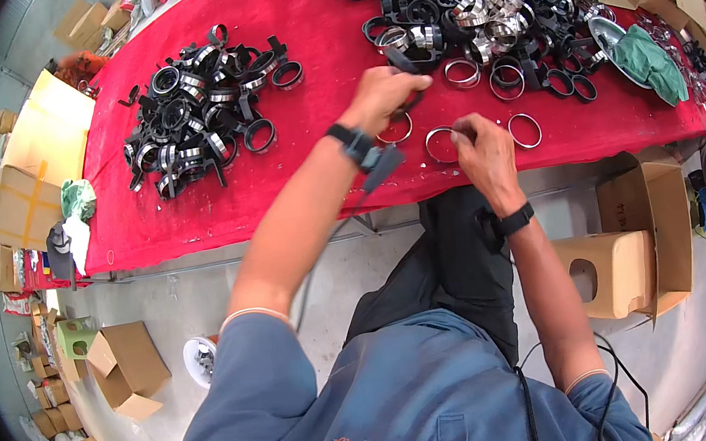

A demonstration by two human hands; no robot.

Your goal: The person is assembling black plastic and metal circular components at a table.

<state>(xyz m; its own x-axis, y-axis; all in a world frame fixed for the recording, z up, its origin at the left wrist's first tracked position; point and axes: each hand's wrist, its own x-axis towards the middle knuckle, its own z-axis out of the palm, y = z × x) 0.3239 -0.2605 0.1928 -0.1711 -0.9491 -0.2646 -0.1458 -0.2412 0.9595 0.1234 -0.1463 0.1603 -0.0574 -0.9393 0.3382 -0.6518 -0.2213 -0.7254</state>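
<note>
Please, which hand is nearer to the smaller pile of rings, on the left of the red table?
Left. The left hand is to the right of the smaller pile; the right hand is farther right, closer to the near edge of the red table.

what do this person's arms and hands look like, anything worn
The left hand and right hand wear no gloves. Short blue-grey sleeves end in pale trim. A dark left wristband and black right wristband show, and a thin dark cord runs beside the left forearm.
</note>
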